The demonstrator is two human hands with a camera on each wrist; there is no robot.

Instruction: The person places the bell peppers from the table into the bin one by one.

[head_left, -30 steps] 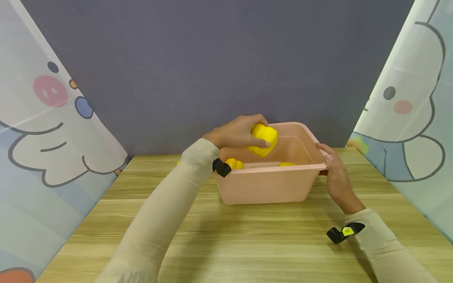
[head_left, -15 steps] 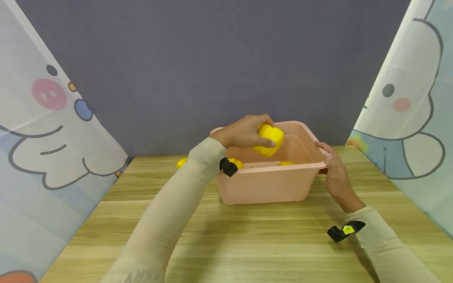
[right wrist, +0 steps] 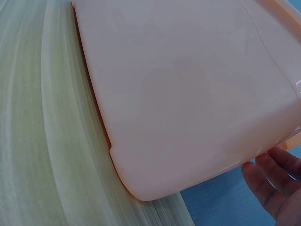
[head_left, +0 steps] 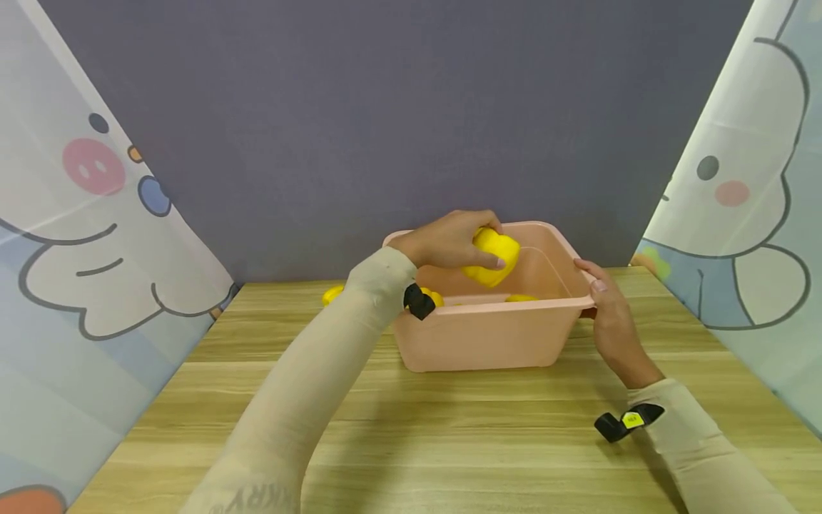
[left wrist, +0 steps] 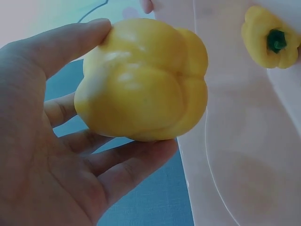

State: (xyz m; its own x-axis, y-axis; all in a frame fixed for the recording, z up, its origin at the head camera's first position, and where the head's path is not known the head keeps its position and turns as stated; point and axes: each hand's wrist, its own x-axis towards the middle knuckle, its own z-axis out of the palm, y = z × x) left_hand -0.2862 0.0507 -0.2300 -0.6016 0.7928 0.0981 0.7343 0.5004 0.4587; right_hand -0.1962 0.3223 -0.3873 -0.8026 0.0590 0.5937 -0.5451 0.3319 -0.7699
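My left hand (head_left: pixel 446 241) holds a yellow bell pepper (head_left: pixel 493 258) over the open top of a pink plastic bin (head_left: pixel 478 337). In the left wrist view, thumb and fingers wrap the sides of this pepper (left wrist: pixel 146 82), its lobed end showing. Deeper in the bin lies another yellow bell pepper with a green stem (left wrist: pixel 261 40). From the head, yellow pieces show inside at the right (head_left: pixel 520 298) and near the left wrist, partly hidden. My right hand (head_left: pixel 611 318) grips the bin's right rim, with fingers (right wrist: pixel 263 183) beneath the edge in the right wrist view.
On the table (head_left: pixel 514 442), left of the bin, a yellow object (head_left: pixel 332 294) is partly covered by my left sleeve. A dark wall panel (head_left: pixel 385 107) rises behind the bin. Cartoon-printed sheets (head_left: pixel 83 235) flank the table on both sides.
My left hand has shifted slightly to the right with the bell pepper, uncovering more of the yellow object on the table. The right hand and bin look unchanged.
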